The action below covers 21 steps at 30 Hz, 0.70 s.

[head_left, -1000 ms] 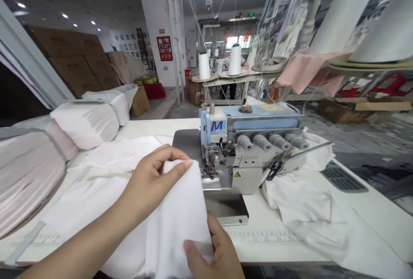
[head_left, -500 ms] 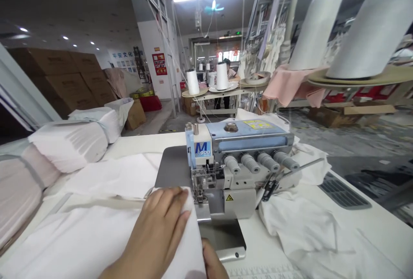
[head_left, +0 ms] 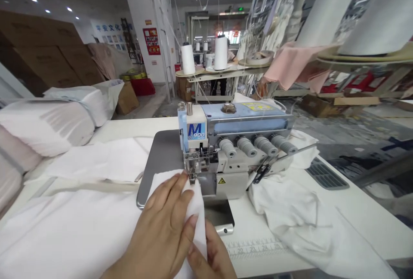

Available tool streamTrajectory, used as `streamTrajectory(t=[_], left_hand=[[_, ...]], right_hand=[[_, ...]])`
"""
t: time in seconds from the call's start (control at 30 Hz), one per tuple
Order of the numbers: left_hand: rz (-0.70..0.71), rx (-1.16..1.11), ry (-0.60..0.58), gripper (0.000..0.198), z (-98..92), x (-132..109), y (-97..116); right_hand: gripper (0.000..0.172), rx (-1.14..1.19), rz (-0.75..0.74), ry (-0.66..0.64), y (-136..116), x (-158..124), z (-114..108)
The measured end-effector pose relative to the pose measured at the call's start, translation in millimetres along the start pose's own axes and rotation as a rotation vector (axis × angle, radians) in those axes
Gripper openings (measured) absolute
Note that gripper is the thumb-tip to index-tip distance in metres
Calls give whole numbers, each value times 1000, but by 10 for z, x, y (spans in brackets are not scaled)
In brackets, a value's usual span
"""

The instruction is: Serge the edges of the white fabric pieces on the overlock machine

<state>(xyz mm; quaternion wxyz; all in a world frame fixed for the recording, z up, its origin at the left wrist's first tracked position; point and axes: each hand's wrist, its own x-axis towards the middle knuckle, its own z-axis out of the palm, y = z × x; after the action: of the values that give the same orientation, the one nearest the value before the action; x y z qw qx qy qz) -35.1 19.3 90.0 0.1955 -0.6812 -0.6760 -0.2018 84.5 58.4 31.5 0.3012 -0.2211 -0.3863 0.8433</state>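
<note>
At the sewing machine (head_left: 232, 137), a blue-and-white overlocker marked M 900, a folded piece of white fabric (head_left: 198, 214) lies with its far edge at the presser foot (head_left: 192, 180). My left hand (head_left: 161, 223) rests flat on top of this fabric, fingers stretched toward the foot and fingertips close beside it. Lower down, my right hand (head_left: 214, 253) pinches the fabric's right edge, thumb above and the other fingers partly hidden behind it. The two hands are almost touching.
More white fabric (head_left: 67, 231) covers the table on the left, beside tied stacks of white pieces (head_left: 41, 124). A crumpled white cloth (head_left: 297, 214) lies right of the machine. A printed ruler (head_left: 254, 248) runs along the front. Large thread cones (head_left: 332, 8) stand at upper right.
The fabric and my left hand have moved forward to the presser foot. My right hand has come up, its thumb now showing on the fabric edge. The camera view has tilted down.
</note>
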Motion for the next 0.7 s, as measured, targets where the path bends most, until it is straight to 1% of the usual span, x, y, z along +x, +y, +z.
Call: streamTrajectory(t=[0.07, 0.13, 0.2, 0.23, 0.27, 0.3, 0.37, 0.4, 0.43, 0.47, 0.5, 0.53, 0.57, 0.6, 0.63, 0.7], left_hand=[[-22, -88, -50, 29, -47, 63, -46], [-54, -158, -129, 26, -102, 184, -137], [-127, -234, -211, 30, -168, 305, -287], [-180, -268, -209, 33, -207, 336, -375], [-242, -286, -171, 34, -250, 335, -459], [-312, -283, -99, 34, -297, 298, -530], [-497, -254, 67, 30, -388, 133, -597], [-610, -292, 86, 29, -425, 21, -589], [-729, -408, 34, 30, -453, -96, -558], [-841, -605, -68, 31, -469, -206, -509], [-931, -859, -204, 32, -475, -300, -452], [-991, -1124, -343, 34, -473, -374, -390], [-1025, -1358, -448, 38, -465, -426, -332], [-1048, -1536, -503, 44, -457, -457, -281], [-1069, -1651, -509, 49, -452, -475, -240], [-1111, -1752, -467, 53, -459, -499, -190]], right_hand=[[49, -14, 28, -21, -34, -17, 0], [52, -45, 58, -54, -78, -50, -9], [51, -113, 70, -71, -126, -91, -19], [51, -156, 78, -67, -147, -112, -25], [53, -197, 88, -63, -163, -132, -31], [55, -227, 101, -62, -172, -149, -39], [59, -241, 115, -69, -170, -169, -59], [60, -234, 110, -74, -159, -168, -68], [59, -227, 98, -78, -141, -160, -76], [58, -226, 82, -80, -120, -144, -82], [56, -228, 67, -72, -98, -122, -86], [55, -229, 55, -55, -75, -97, -89], [54, -227, 44, -29, -56, -75, -92], [51, -224, 35, 4, -41, -62, -96], [47, -221, 28, 33, -33, -63, -102], [36, -223, 16, 55, -37, -125, -120]])
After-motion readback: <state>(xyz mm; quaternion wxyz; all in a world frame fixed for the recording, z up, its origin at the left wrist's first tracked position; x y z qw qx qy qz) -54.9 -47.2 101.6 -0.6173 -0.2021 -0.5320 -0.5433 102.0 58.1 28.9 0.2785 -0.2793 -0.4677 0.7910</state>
